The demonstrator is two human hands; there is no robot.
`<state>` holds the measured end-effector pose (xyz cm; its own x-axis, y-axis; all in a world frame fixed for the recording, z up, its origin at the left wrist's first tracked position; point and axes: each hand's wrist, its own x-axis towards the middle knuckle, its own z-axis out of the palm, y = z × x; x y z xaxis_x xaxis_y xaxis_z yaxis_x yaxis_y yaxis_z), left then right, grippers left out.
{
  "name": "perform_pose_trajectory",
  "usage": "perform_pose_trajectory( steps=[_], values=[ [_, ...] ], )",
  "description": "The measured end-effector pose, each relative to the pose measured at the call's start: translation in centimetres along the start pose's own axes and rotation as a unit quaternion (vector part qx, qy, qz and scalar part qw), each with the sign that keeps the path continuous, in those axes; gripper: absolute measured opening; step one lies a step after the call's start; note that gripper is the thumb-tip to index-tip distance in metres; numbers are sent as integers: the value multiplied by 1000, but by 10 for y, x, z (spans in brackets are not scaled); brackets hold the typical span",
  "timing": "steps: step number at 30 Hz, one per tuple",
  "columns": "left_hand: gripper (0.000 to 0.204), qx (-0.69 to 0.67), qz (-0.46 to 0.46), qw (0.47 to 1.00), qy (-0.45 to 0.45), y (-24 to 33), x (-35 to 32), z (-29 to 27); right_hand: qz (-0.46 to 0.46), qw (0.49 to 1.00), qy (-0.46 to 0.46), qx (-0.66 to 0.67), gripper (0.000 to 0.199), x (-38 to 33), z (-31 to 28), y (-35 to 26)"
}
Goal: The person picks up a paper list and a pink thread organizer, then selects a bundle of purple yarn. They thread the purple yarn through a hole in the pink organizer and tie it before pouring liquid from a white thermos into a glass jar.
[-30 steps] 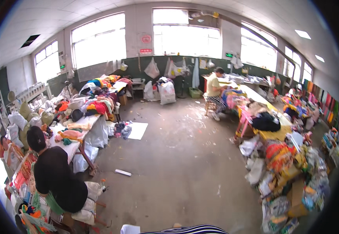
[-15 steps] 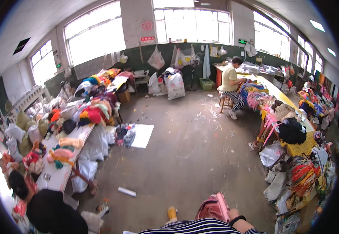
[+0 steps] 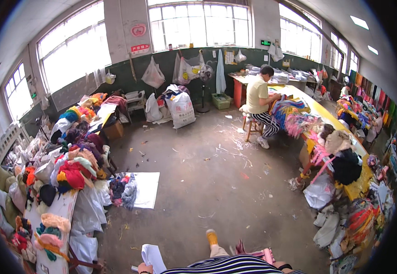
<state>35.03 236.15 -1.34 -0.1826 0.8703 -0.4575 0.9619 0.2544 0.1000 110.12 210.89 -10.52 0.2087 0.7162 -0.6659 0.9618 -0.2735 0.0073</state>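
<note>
Left hand (image 3: 144,268) at the lower edge beside a white folded sheet (image 3: 153,256) — fingers' state cannot be told, right hand hidden — striped sleeve (image 3: 228,266) above grey concrete floor (image 3: 207,182)

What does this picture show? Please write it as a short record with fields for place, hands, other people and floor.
Place: workshop with large windows and long tables piled with colourful textiles
Left hand: at the lower edge, touching a white sheet; grip unclear
Right hand: hidden; only a wrist with a dark band shows
Other people: one person seated on a stool at the yellow table
Floor: white sheet with fabric bundles, scattered scraps
</note>
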Motion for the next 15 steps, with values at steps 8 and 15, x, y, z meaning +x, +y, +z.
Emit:
perform_pose_trajectory(
  steps=[8,15],
  values=[
    [31,-43,-56,998,-6,91,217,-94,51,995,-42,68,41,301,-334,-120],
    [33,-72,-99,992,3,121,401,-193,-88,971,167,-145,21,523,-612,-226]
  ],
)
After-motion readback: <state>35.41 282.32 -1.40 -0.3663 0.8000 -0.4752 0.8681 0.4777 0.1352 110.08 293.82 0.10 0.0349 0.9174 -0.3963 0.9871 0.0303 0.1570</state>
